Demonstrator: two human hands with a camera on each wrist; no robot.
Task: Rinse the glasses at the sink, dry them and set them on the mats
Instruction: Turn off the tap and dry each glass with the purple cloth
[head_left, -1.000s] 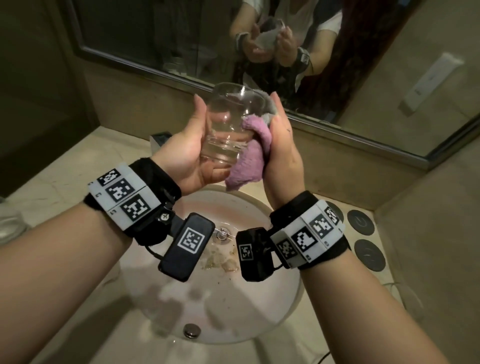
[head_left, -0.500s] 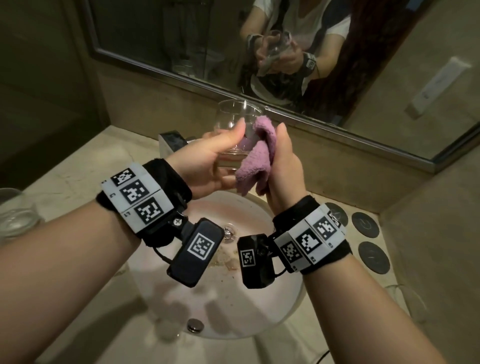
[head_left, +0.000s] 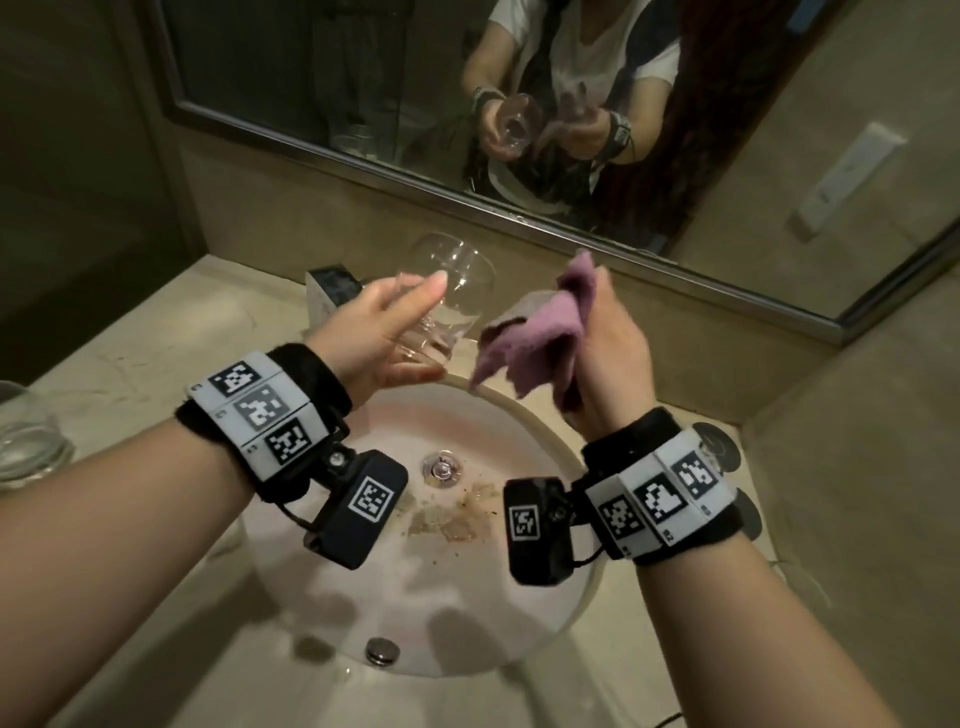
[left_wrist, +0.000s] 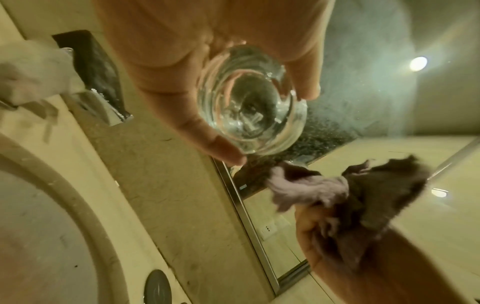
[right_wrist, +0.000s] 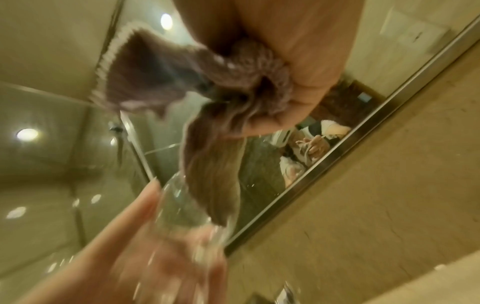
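Note:
Above the back rim of the sink (head_left: 582, 618) my left hand (head_left: 387, 338) grips a clear round glass (head_left: 449, 291), tilted with its mouth towards the mirror. The left wrist view shows the thick base of the glass (left_wrist: 249, 102) between thumb and fingers. My right hand (head_left: 610, 343) holds a crumpled pink cloth (head_left: 540, 327) just right of the glass, a small gap between them. In the right wrist view the cloth (right_wrist: 207, 86) hangs from my fingers over the blurred glass (right_wrist: 187, 209). Two dark round mats (head_left: 719, 449) lie right of the sink, partly hidden by my right wrist.
Another clear glass (head_left: 26, 436) stands on the counter at the far left. A faucet block (head_left: 332, 291) sits behind the sink, left of the held glass. The mirror (head_left: 519, 104) runs along the back wall. The basin has brown stains near the drain (head_left: 441, 467).
The cloth was pressed against the glass; my hands have drawn apart, the glass going left and lower, the cloth right. The view has tilted down.

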